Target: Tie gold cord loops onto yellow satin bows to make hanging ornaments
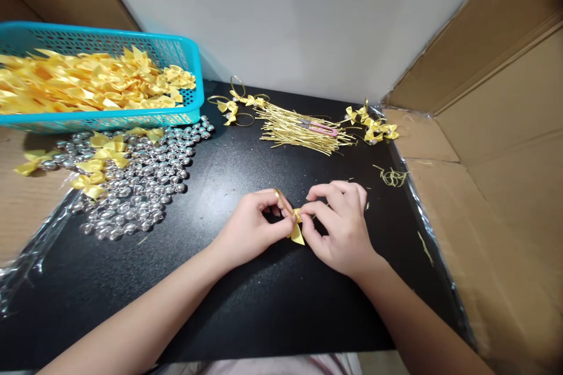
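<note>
Left grip [253,224] on yellow bow [297,235], silver balls [136,187]

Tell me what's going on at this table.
A person is handling a small yellow bow over a black table. The left hand pinches it; the right hand is at its other side, though what it pinches is hard to see. Small silver balls and loose bows lie to the left, in front of a blue basket filled with more. Gold strips lie beyond, a pink-handled tool on top.
</note>
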`<state>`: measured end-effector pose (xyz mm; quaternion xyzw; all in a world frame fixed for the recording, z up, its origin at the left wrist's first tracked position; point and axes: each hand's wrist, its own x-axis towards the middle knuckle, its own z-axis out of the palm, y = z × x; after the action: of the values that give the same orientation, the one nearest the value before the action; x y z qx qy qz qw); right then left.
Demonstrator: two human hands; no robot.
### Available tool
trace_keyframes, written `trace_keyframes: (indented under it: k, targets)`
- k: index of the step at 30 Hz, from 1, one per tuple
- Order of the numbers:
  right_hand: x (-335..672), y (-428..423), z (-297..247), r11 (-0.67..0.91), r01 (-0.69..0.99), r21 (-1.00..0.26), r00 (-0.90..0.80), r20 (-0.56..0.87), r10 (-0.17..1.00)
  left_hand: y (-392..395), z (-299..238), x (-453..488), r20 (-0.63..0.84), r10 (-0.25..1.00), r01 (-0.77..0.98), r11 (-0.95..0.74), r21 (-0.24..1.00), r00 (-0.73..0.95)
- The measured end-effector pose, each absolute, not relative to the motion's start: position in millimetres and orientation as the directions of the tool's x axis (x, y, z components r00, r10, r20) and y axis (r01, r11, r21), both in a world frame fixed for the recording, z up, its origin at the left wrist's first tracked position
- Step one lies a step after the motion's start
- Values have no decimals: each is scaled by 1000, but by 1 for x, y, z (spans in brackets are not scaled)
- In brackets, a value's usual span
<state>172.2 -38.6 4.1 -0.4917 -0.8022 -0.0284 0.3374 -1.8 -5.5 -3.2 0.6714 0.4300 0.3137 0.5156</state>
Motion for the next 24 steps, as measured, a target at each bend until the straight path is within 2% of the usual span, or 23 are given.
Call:
trace_keyframes:
  k: [5,15,24]
  targets:
    - [175,-39,5,512,784,-351,-294,517,804,-4,-1,-2,-22,897,241,-95,966,441]
    - [178,-39,4,570,785,-244,-388,524,759,-5,-4,-3,-38,880,261,-99,960,473]
    - [172,-40,0,527,824,-207,-347,551,759,-4,0,-3,-32,888,253,-96,963,459]
